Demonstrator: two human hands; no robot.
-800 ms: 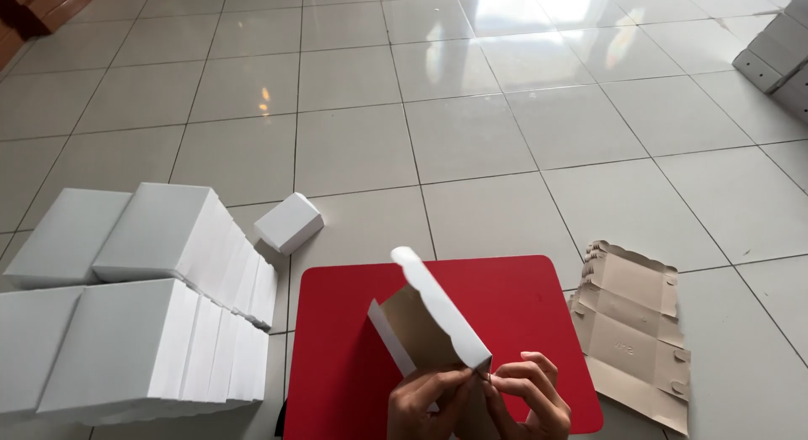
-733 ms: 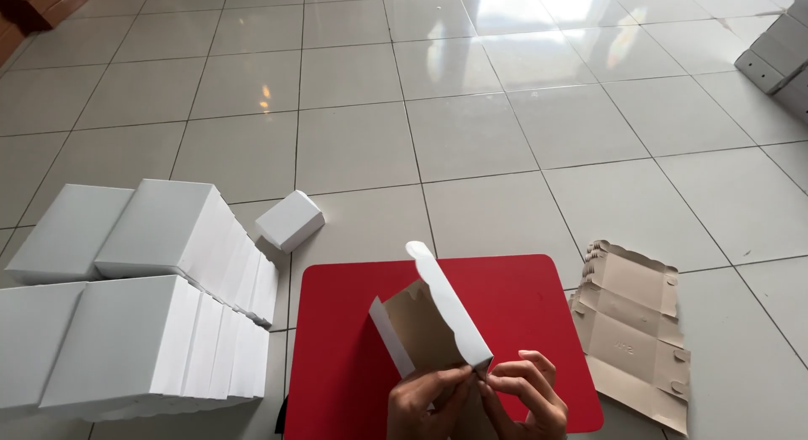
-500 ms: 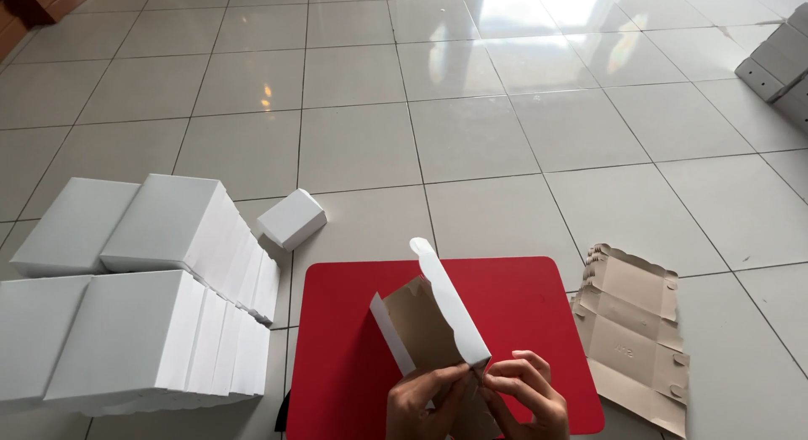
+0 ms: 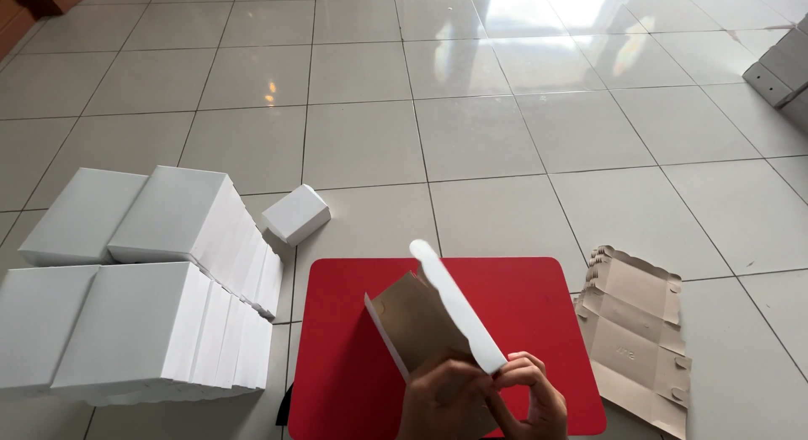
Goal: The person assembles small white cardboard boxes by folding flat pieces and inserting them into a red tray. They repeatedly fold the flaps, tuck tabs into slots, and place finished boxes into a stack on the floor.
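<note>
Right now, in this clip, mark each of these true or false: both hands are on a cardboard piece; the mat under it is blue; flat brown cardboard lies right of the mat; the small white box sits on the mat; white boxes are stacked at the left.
1. Both hands, left hand and right hand, grip the partly folded cardboard piece. True.
2. The mat is blue. False: it is red.
3. A stack of flat brown cardboard blanks lies right of the mat. True.
4. The small white box sits on the mat. False: it rests on the floor tiles beyond the mat's left corner.
5. White boxes are stacked at the left. True.
</note>
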